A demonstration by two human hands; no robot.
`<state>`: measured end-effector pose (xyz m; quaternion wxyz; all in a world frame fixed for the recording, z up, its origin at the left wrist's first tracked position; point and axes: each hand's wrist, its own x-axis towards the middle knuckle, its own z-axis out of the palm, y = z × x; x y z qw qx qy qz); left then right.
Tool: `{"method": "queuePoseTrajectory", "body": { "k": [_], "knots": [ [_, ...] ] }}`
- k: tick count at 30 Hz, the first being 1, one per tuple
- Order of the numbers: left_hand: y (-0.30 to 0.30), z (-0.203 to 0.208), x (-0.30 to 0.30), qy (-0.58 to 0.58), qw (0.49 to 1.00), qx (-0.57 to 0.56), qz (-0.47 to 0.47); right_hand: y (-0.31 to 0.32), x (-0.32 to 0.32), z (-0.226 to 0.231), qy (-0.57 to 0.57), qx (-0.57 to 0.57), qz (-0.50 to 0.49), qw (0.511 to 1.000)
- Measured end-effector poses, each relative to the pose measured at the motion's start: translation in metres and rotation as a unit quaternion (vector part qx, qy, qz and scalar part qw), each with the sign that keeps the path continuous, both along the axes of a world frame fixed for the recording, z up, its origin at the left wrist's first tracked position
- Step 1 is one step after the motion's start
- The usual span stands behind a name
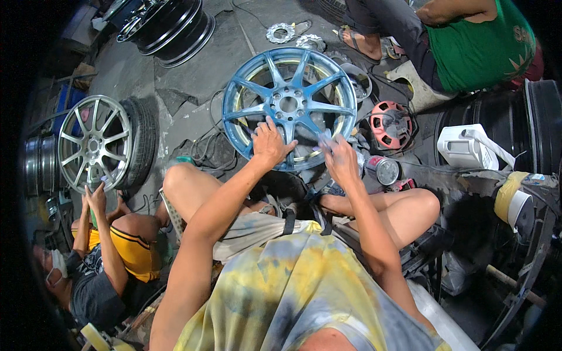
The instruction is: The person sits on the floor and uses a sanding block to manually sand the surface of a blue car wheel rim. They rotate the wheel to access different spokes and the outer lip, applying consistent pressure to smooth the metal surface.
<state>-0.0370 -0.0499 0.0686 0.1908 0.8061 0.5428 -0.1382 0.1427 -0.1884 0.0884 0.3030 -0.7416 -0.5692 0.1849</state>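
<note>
A blue alloy wheel (256, 88) with several spokes lies in front of me, its colour streaked and paler along some edges. My left hand (270, 145) rests on its near side, fingers stretched toward the hub and thumb spread over a spoke. At the near right part of the rim is my right hand (342, 159), fingers drawn together. A pale bluish smear shows at its fingertips; motion blurs it, so I cannot make out what is pinched there. Pale yellowish patches show through between the spokes.
Right of the wheel are a red slotted disc (391, 124), a can (387, 171) and a white container (468, 146). Someone in a green top (483, 50) sits at upper right. At left, another person's hands (95, 198) touch a grey wheel (96, 140). A black wheel (178, 35) lies beyond.
</note>
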Motion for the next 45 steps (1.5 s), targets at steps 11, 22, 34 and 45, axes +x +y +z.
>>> {"method": "queuePoseTrajectory", "body": {
  "k": [11,22,34,45],
  "knots": [
    [0.064,-0.071,-0.046,-0.255,0.957,-0.133,0.041,0.086,0.007,-0.062,-0.077,0.058,0.056,0.994],
    [0.083,-0.070,-0.050,-0.304,0.771,-0.496,0.258,0.087,0.010,-0.063,-0.039,-0.011,0.025,0.999],
    [0.078,-0.070,-0.046,-0.317,0.818,-0.399,0.267,0.098,0.083,-0.033,-0.090,0.062,-0.041,0.993],
    [0.095,-0.118,-0.038,-0.268,0.890,-0.156,0.333,0.090,0.078,-0.056,-0.160,0.045,0.019,0.986]
  ]
}}
